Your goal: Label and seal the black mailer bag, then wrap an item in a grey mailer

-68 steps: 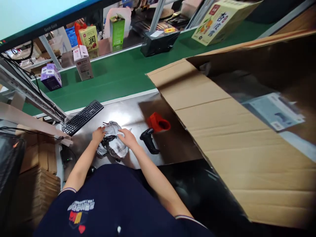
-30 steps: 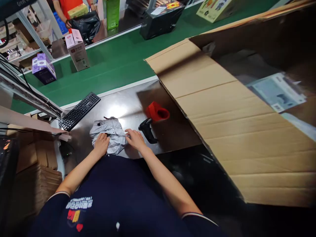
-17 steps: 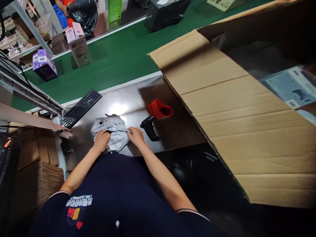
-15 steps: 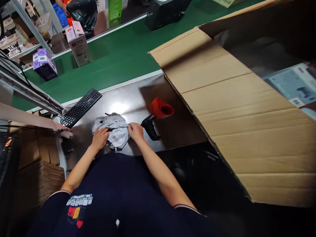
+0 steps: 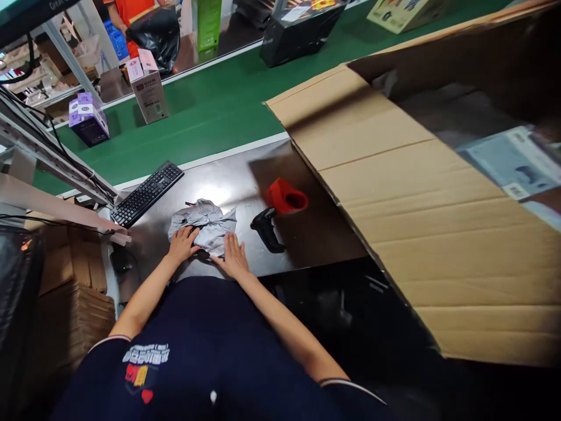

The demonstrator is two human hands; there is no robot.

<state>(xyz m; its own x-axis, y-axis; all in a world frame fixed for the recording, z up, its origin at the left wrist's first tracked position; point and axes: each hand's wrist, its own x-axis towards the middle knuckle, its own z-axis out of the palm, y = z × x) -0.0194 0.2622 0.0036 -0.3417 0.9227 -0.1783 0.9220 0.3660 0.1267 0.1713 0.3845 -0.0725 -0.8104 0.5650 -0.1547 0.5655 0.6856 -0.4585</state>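
A crumpled grey plastic mailing bag [image 5: 217,225] lies on the metal tabletop in front of me, with dark parts showing at its near edge. My left hand [image 5: 182,244] rests on the bag's left near side, fingers stretched over it and apart. At the bag's right near corner, my right hand [image 5: 233,257] lies with fingers extended and thumb spread, touching the plastic. What is inside the bag is hidden. A black handheld barcode scanner [image 5: 267,231] lies to the right of my right hand. Beyond it sits a red scanner holder [image 5: 287,196].
A black keyboard [image 5: 148,193] lies at the back left. Behind runs a green conveyor belt [image 5: 210,108] with a purple box [image 5: 89,120] and a white box [image 5: 148,88]. A large open cardboard box [image 5: 394,193] borders the right. Across the belt, a person handles a black bag [image 5: 158,35].
My right hand has let go of the bag's right edge and moved down to its near corner, fingers now spread. The bag's right side has spread out. The view has tilted slightly.
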